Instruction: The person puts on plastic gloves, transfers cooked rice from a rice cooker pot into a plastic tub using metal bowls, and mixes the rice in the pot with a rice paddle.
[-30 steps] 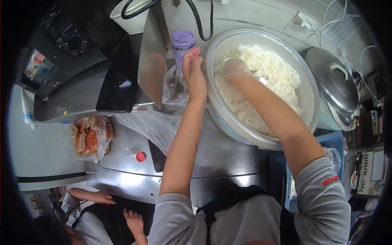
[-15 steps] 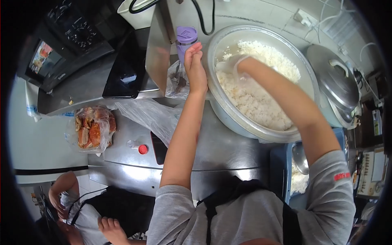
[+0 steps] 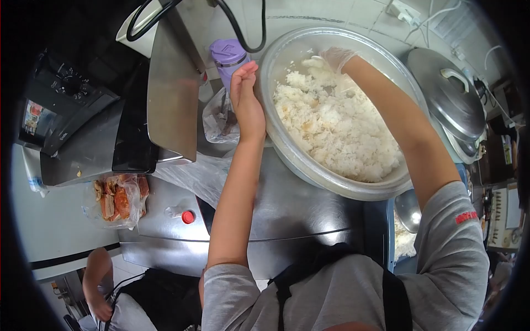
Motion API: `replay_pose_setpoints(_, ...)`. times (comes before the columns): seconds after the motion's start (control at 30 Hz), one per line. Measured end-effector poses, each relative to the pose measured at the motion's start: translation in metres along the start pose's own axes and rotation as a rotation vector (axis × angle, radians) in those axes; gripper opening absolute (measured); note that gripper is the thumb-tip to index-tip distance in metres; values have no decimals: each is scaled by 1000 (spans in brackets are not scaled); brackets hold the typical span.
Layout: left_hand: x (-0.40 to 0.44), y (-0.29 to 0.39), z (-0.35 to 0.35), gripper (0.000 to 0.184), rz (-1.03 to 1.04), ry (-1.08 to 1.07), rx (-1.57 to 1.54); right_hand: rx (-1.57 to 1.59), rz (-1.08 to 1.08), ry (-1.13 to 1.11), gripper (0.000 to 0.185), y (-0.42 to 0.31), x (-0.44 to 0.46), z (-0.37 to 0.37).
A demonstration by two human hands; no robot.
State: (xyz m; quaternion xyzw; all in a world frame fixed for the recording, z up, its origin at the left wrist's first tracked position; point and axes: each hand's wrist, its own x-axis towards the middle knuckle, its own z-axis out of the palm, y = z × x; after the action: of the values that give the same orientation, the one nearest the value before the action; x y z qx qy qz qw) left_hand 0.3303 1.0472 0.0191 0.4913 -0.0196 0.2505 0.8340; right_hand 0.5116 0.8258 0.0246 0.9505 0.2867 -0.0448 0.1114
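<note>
A large round metal pot (image 3: 270, 110) holds a heap of white cooked rice (image 3: 337, 132) with a few browned bits. My right hand (image 3: 338, 58), in a clear plastic glove, reaches inside near the far wall, its fingers curled. Something whitish shows by those fingers, but glove and rice blur its shape. My bare left hand (image 3: 247, 105) presses its palm side to the pot's outer left side, fingers stretched upward. Just beyond it stands a purple lidded tumbler (image 3: 229, 58), with a clear plastic bag (image 3: 221, 118) beside it.
Right of the pot lies a metal lid (image 3: 447, 96). A blue bin (image 3: 378, 231) with rice and a metal bowl (image 3: 407, 212) sits below. Leftward are a bagged reddish food (image 3: 118, 201), a red cap (image 3: 188, 217) and an upright metal panel (image 3: 174, 88). Another person (image 3: 149, 298) is at lower left.
My right hand has moved up and slightly right toward the pot's far wall, and the rice is turned over. The pot appears tilted more toward me. My left hand stays at its side.
</note>
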Motion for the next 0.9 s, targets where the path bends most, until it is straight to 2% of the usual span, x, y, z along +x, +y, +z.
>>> replay_pose_setpoints(0.07, 3, 2, 5, 24, 5, -8, -17, 50, 48, 18, 25, -5, -15, -10)
replay_pose_setpoints(0.13, 2, 2, 3, 23, 8, 15, 8, -153, -38, -17, 26, -11, -19, -8)
replay_pose_setpoints(0.17, 1, 2, 2, 23, 11, 14, 7, -154, -38, -14, 26, -15, -21, -7)
replay_pose_setpoints(0.23, 0, 1, 2, 23, 20, 30, 2, -98, -46, -4, 34, -22, -28, -4)
replay_pose_setpoints(0.37, 1, -7, -1, 23, 77, 52, 15, -89, -27, -42, 38, -40, -51, -4)
replay_pose_setpoints(0.43, 0, -6, -1, 23, 83, 59, 30, 82, -78, -166, 43, -53, -76, -4)
replay_pose_setpoints(0.57, -2, -3, -2, 24, 128, 90, 121, -105, -79, -279, 45, -51, -106, -32)
replay_pose_setpoints(0.63, -1, -5, -2, 25, 103, 77, 128, 32, -96, -195, 44, -18, -95, -53)
replay_pose_setpoints(0.73, 1, -3, -1, 26, 33, 68, 48, 70, 20, -166, 43, 9, -88, -88)
replay_pose_setpoints(0.8, 3, -4, 1, 26, 24, 44, 30, -86, 77, -228, 39, 7, -72, -111)
replay_pose_setpoints(0.87, 3, -3, 0, 27, 14, 29, 19, 104, 136, -17, 30, -10, -65, -64)
replay_pose_setpoints(0.9, 3, -2, 1, 27, 8, 28, 31, 70, 156, -98, 23, -38, -51, -43)
